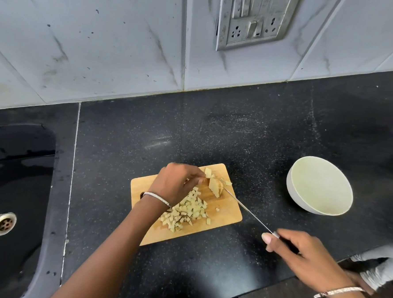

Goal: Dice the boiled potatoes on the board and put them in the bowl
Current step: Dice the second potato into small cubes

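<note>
My left hand (pixel 177 182) pinches the uncut potato chunk (pixel 215 187) on the board (pixel 226 211) near the bench's (pixel 215 127) front edge while my right hand (pixel 299 254) grips the knife (pixel 247 209), so I'd tuck that left hand back and cut evenly, with the bowl (pixel 319 186) empty rightward.

Left hand (pixel 177 182): steadies potato chunk (pixel 215 189) on board (pixel 228 210)
Right hand (pixel 299 252): grips knife (pixel 247 208)
Bowl (pixel 319 186): on table (pixel 238 128)

Even soft light, sharp focus, wide-angle bending at edges.
</note>
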`<state>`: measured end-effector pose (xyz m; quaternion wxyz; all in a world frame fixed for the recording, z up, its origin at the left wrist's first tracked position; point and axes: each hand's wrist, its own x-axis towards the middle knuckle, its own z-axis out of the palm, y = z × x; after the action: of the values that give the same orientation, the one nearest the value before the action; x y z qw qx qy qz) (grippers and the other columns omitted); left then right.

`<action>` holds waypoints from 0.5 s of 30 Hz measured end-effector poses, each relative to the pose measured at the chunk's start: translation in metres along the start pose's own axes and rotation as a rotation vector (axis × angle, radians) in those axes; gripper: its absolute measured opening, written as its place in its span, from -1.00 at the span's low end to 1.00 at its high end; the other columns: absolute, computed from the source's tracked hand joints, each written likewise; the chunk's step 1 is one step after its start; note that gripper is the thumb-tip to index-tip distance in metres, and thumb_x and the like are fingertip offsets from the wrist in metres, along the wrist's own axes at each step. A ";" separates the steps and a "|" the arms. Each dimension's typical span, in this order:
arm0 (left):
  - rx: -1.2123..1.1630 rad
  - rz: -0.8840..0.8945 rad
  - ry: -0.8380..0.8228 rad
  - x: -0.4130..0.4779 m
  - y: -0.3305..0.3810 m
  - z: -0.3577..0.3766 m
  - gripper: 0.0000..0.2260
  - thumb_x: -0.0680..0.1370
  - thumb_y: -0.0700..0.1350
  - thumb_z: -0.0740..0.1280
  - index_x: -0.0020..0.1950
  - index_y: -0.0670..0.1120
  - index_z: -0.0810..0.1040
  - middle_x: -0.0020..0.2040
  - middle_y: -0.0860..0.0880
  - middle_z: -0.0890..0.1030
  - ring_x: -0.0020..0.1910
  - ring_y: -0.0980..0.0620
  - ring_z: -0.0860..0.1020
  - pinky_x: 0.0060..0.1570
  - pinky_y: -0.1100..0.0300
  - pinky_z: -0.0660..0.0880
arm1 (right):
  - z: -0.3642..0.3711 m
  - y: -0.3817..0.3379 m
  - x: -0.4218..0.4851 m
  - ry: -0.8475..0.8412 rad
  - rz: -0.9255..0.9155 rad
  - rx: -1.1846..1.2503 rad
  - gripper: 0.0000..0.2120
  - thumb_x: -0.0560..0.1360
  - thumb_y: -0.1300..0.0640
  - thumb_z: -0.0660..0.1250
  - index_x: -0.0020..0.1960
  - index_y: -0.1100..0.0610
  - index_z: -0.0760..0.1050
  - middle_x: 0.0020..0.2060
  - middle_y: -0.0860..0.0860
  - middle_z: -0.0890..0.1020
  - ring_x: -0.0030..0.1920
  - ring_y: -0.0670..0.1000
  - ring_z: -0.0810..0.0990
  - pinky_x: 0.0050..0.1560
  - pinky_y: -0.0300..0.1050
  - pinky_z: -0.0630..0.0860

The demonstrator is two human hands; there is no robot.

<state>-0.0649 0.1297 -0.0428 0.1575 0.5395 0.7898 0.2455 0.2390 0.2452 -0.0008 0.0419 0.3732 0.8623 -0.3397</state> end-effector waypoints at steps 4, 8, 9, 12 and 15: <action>0.022 -0.067 0.047 0.023 0.004 0.001 -0.83 0.59 -0.11 0.27 0.07 0.05 0.65 -0.05 0.13 0.68 -0.05 0.07 0.62 -0.08 0.12 0.55 | 0.003 -0.005 -0.004 0.013 0.022 0.054 -0.59 0.48 -0.31 0.22 -0.25 -0.02 0.60 -0.57 -0.10 0.36 -0.52 -0.13 0.34 -0.39 -0.17 0.28; 0.029 -0.099 -0.037 0.048 0.005 0.005 -0.78 0.56 -0.19 0.31 0.13 0.03 0.64 0.01 0.09 0.67 0.01 0.08 0.60 -0.01 0.19 0.50 | 0.013 -0.007 -0.005 0.034 0.007 0.079 -0.58 0.49 -0.32 0.21 -0.23 -0.01 0.60 -0.54 -0.12 0.39 -0.49 -0.15 0.37 -0.36 -0.14 0.33; 0.037 -0.088 -0.077 0.054 0.006 0.005 -0.76 0.54 -0.20 0.33 0.15 0.04 0.63 0.03 0.08 0.66 0.03 0.08 0.59 0.01 0.19 0.51 | 0.015 -0.007 -0.005 0.042 0.006 0.081 -0.58 0.49 -0.31 0.21 -0.24 -0.01 0.60 -0.54 -0.12 0.40 -0.49 -0.15 0.37 -0.36 -0.14 0.34; 0.134 -0.029 -0.225 0.067 0.007 0.006 -0.70 0.51 -0.18 0.40 0.21 0.09 0.60 0.14 0.06 0.61 0.12 0.02 0.55 0.08 0.12 0.52 | 0.020 -0.006 -0.007 0.057 0.009 0.088 -0.55 0.48 -0.33 0.20 -0.24 0.00 0.59 -0.47 -0.06 0.52 -0.48 -0.12 0.43 -0.34 -0.12 0.40; 0.208 0.017 -0.299 0.073 0.008 0.006 -0.69 0.52 -0.17 0.40 0.25 0.06 0.59 0.21 0.01 0.57 0.19 -0.03 0.51 0.13 0.09 0.48 | 0.023 -0.003 -0.008 0.069 0.013 0.094 -0.51 0.47 -0.35 0.18 -0.24 0.03 0.59 -0.43 -0.01 0.55 -0.47 -0.09 0.44 -0.35 -0.11 0.39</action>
<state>-0.0824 0.2015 -0.0426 0.2143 0.5899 0.7743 0.0808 0.2383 0.2246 -0.0138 -0.0032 0.3919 0.8439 -0.3664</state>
